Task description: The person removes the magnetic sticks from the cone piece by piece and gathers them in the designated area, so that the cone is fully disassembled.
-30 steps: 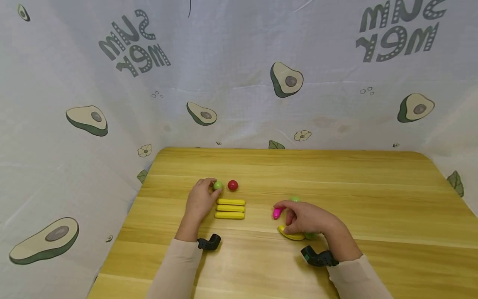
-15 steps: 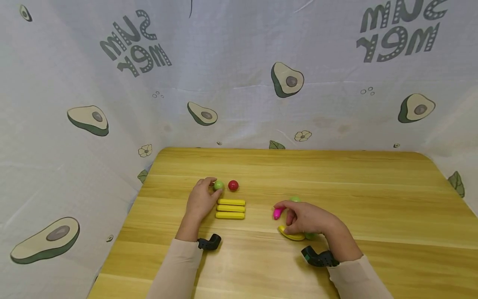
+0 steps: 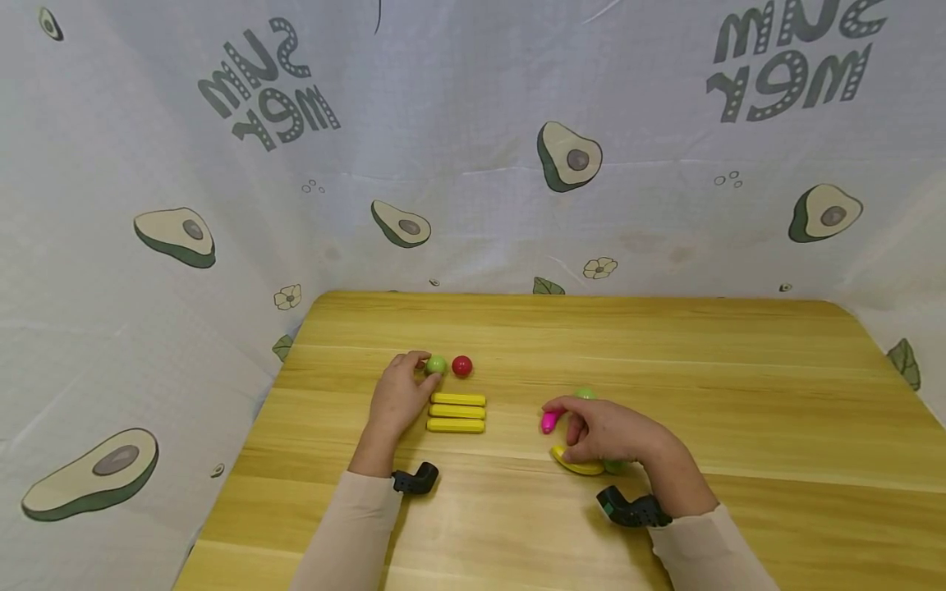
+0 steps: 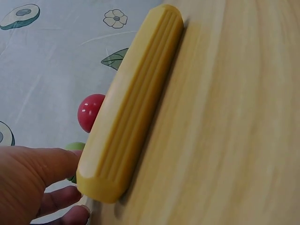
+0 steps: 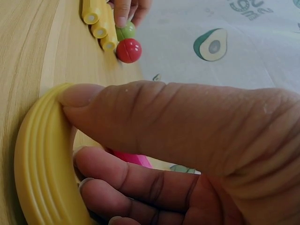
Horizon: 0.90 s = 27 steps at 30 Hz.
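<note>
My left hand (image 3: 397, 398) has its thumb and index finger spread at the left side of a green ball (image 3: 436, 364); in the right wrist view a fingertip appears to touch that ball. A red ball (image 3: 461, 366) lies just to its right. Three ridged yellow sticks (image 3: 456, 412) lie in a stack of rows nearer the wrist. My right hand (image 3: 613, 431) rests its thumb on a curved, ridged yellow piece (image 5: 47, 154), banana-like. The index finger reaches over a pink piece (image 3: 549, 422). The other fingers hang loosely bent near the yellow curve's inner side.
Two green things, one (image 3: 585, 394) beyond the right hand and one (image 3: 615, 466) beneath it, are mostly hidden. The wooden table (image 3: 702, 345) ends at a hanging white cloth (image 3: 473, 205) printed with avocados. A black camera (image 3: 631, 507) sits on each wrist.
The green ball has shifted slightly right, toward the red ball, and away from the left hand's grasp. The right hand and the pieces around it stay put.
</note>
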Each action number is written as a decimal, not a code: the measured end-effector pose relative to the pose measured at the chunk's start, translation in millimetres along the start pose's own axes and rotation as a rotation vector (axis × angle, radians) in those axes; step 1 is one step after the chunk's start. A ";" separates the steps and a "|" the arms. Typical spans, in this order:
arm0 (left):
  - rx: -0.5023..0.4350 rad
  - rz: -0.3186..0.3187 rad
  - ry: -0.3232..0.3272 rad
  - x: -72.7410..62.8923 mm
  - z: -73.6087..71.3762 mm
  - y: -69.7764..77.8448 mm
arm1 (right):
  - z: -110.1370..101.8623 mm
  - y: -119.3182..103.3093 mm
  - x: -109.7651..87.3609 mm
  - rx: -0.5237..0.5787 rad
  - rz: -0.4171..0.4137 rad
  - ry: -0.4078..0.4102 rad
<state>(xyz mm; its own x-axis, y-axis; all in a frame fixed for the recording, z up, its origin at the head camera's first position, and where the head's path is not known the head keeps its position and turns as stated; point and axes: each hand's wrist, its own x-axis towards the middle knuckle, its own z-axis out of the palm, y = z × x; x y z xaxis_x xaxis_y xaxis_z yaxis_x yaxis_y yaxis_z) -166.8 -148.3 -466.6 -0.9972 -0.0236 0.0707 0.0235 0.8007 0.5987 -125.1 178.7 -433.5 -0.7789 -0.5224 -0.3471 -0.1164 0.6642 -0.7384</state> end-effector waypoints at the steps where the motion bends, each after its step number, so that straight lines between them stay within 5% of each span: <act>1: 0.001 0.002 0.001 -0.1 0.0 0.0 | 0.1 -0.1 0.1 -0.002 0.005 0.001; 27: -0.014 -0.003 0.007 0.6 1.2 -2.0 | 0.1 -0.6 1.9 -0.006 0.018 0.003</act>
<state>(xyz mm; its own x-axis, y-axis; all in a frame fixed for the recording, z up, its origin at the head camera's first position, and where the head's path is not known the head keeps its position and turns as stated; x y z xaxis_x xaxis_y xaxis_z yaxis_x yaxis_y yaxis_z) -167.5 -149.2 -468.8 -0.9968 -0.0301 0.0745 0.0217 0.7920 0.6101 -126.4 177.3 -433.8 -0.7829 -0.5086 -0.3583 -0.1062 0.6767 -0.7285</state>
